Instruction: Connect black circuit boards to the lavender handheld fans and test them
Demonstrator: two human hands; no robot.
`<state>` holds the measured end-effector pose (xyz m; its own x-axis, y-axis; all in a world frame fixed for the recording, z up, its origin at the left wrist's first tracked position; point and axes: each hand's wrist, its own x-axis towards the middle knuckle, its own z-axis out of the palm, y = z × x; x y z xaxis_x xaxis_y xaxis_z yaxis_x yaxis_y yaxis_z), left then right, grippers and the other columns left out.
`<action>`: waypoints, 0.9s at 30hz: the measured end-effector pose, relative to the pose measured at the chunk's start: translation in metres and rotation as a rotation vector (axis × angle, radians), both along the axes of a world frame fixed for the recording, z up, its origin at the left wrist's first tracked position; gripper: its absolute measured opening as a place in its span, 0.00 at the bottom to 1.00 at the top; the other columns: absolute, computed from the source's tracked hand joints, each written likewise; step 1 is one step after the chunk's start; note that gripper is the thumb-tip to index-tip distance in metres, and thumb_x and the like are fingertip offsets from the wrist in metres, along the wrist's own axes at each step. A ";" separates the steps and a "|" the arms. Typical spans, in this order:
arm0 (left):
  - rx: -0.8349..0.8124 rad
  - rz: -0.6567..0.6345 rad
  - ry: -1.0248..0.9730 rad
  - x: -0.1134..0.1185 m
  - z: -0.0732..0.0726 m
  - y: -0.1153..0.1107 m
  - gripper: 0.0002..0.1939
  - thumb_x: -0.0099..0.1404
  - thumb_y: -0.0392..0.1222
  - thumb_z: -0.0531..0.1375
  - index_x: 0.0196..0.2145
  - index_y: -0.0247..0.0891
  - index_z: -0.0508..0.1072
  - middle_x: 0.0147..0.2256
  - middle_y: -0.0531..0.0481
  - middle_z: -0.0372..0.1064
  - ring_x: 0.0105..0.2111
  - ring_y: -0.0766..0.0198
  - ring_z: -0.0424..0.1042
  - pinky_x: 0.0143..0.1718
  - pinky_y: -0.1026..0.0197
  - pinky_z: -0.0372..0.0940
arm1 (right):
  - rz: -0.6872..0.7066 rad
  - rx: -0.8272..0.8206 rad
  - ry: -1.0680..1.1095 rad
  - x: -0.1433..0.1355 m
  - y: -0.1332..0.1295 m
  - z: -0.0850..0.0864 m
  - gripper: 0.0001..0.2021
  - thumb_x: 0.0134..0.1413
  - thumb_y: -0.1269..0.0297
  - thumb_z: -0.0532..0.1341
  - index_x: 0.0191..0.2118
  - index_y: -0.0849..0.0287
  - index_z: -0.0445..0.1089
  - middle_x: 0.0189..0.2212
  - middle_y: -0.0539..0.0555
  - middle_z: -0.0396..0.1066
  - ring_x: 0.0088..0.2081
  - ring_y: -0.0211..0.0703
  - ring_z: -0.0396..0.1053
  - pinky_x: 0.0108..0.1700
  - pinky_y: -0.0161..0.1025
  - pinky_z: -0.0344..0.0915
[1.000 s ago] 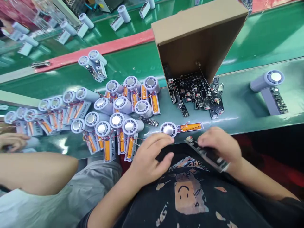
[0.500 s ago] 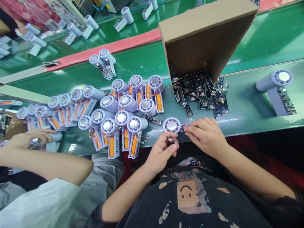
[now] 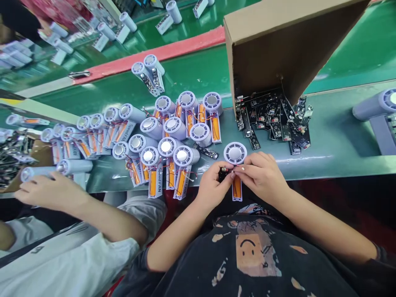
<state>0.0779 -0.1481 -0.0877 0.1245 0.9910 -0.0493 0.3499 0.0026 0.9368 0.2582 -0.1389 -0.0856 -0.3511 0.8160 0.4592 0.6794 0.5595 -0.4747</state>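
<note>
A lilac handheld fan [image 3: 235, 153] lies in front of me at the table's front edge, its round grille up. Its open handle points toward me and shows an orange battery [image 3: 236, 188]. My left hand [image 3: 210, 186] is closed on a small black circuit board [image 3: 222, 175], just left of the handle. The fingers of my right hand [image 3: 265, 175] are pinched at the fan's thin wires, where a small white plug [image 3: 243, 168] shows. Both sets of fingertips almost meet over the top of the handle and hide part of the wiring.
Several fans [image 3: 167, 147] with orange batteries stand to the left, a loose board [image 3: 206, 151] beside them. A cardboard box [image 3: 278, 29] spills circuit boards [image 3: 275, 119]. Another fan [image 3: 371, 106] is at far right. A co-worker's hand [image 3: 52, 189] is at left, near other fans.
The fan's handle now points toward me with its battery showing. My right hand has come in against my left. The co-worker's hand has shifted, and the whole view has swung slightly left.
</note>
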 end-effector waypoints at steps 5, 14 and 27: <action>-0.095 0.036 -0.042 -0.005 -0.001 0.004 0.07 0.60 0.42 0.63 0.36 0.39 0.73 0.31 0.51 0.74 0.30 0.64 0.72 0.35 0.61 0.68 | -0.020 0.013 -0.009 0.002 0.000 -0.002 0.10 0.65 0.63 0.59 0.37 0.54 0.78 0.30 0.52 0.72 0.34 0.43 0.63 0.37 0.41 0.53; 0.100 0.031 0.252 -0.008 0.015 0.015 0.03 0.57 0.37 0.60 0.29 0.39 0.76 0.26 0.53 0.74 0.26 0.64 0.70 0.32 0.62 0.65 | -0.052 -0.028 0.015 0.005 -0.004 -0.008 0.11 0.65 0.64 0.58 0.39 0.55 0.78 0.31 0.53 0.72 0.35 0.44 0.66 0.37 0.42 0.55; -0.269 0.046 -0.035 -0.008 0.011 0.011 0.05 0.51 0.41 0.60 0.25 0.37 0.71 0.19 0.56 0.68 0.16 0.71 0.65 0.19 0.67 0.58 | -0.100 0.301 0.192 0.010 -0.015 0.007 0.05 0.56 0.69 0.65 0.34 0.49 0.75 0.31 0.51 0.63 0.35 0.42 0.62 0.37 0.41 0.60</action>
<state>0.0695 -0.1369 -0.0764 0.0860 0.9474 -0.3082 0.3114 0.2683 0.9116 0.2681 -0.1541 -0.0783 -0.1606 0.6603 0.7336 0.6525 0.6287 -0.4230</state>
